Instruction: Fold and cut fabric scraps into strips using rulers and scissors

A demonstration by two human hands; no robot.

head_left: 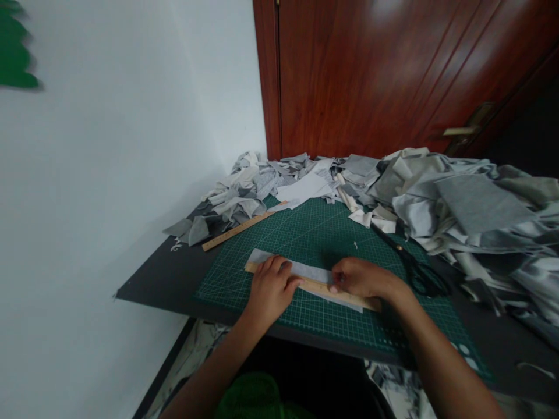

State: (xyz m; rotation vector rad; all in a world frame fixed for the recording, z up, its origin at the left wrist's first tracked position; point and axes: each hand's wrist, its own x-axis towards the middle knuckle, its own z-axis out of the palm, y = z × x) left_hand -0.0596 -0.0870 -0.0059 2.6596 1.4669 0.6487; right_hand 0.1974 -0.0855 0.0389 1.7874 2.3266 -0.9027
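Note:
A wooden ruler [312,287] lies slantwise along a light grey strip of fabric [313,272] on the green cutting mat [279,233]. My left hand [271,285] holds the ruler down near its left end, fingers bent over the far edge and thumb on the near side. Farther right, my right hand [356,278] is closed in a pinch, its fingertips at the ruler and the fabric. What sits between those fingertips, if anything, is too small to make out. Grey fabric shows on both long sides of the ruler.
Black-handled scissors [413,265] lie right of my right hand. A second wooden ruler [240,230] rests at the mat's upper left. Fabric scraps [236,198] heap at the back left, with a larger pile [476,203] on the right. A white wall [131,145] borders the left.

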